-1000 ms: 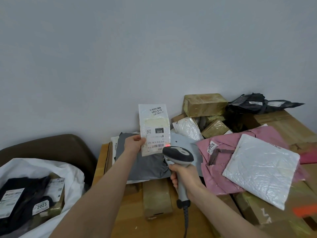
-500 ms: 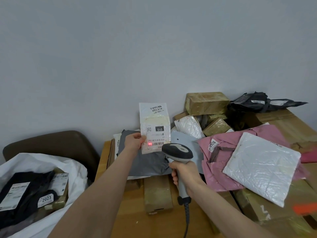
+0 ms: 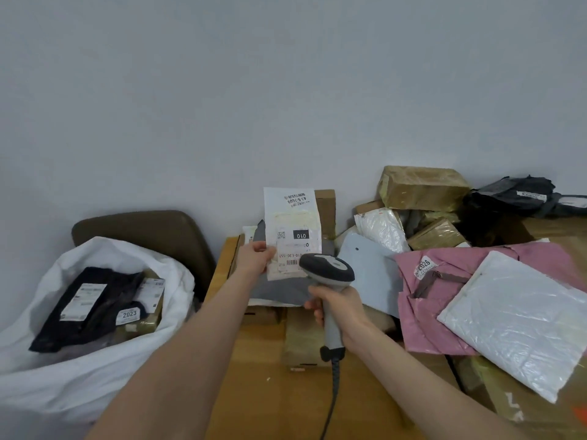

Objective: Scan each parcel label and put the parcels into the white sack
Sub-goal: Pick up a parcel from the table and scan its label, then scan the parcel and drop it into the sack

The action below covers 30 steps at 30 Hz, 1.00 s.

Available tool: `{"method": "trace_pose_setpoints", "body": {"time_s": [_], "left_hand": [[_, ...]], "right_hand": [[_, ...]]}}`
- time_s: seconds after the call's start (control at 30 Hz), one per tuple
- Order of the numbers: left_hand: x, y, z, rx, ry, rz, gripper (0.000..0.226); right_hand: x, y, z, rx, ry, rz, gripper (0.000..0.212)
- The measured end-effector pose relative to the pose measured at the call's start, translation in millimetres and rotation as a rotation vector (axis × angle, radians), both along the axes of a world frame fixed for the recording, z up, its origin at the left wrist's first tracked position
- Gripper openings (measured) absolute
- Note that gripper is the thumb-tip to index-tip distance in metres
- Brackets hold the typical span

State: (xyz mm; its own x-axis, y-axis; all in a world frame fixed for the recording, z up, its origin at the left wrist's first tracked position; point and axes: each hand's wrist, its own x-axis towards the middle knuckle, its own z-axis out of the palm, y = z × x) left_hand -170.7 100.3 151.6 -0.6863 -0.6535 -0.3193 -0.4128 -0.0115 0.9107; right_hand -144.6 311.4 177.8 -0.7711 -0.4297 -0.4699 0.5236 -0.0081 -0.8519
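Left hand [image 3: 255,258] holds parcel [image 3: 293,230] upright, label [image 3: 297,246] inverted, facing scanner [image 3: 327,269].

The parcel [image 3: 292,230] in your left grip [image 3: 255,257] is thin white plastic film with a matt paper label. Your scanner [image 3: 327,271] is smooth, matt grey plastic. The white sack [image 3: 79,385] looks like matt woven cloth. The pink mailer [image 3: 444,312] is dull, crinkled plastic; the white mailer [image 3: 514,322] on it is glossy; the taped box [image 3: 422,188] shines.
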Motion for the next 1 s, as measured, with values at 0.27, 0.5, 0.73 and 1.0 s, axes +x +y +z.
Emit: {"method": "trace_pose_setpoints", "body": {"time_s": [0.27, 0.5, 0.73, 1.0], "left_hand": [[101.2, -100.4, -16.8, -0.073, -0.061, 0.152, 0.008], [164.1, -252.0, -59.5, -0.18, -0.221, 0.255, 0.013], [226.7, -390.4, -81.9, -0.361, -0.44, 0.413, 0.017], [200.6, -431.9, -142.8, -0.183, -0.516, 0.324, 0.017]], "right_hand": [[12.4, -133.1, 7.3, -0.004, -0.066, 0.102, 0.003], [35.4, -295.7, -14.7, 0.013, -0.183, 0.179, 0.011], [51.9, -422.0, -41.1, 0.103, -0.266, 0.148, 0.009], [39.2, -462.4, -73.5, 0.203, -0.284, 0.07, 0.008]]}}
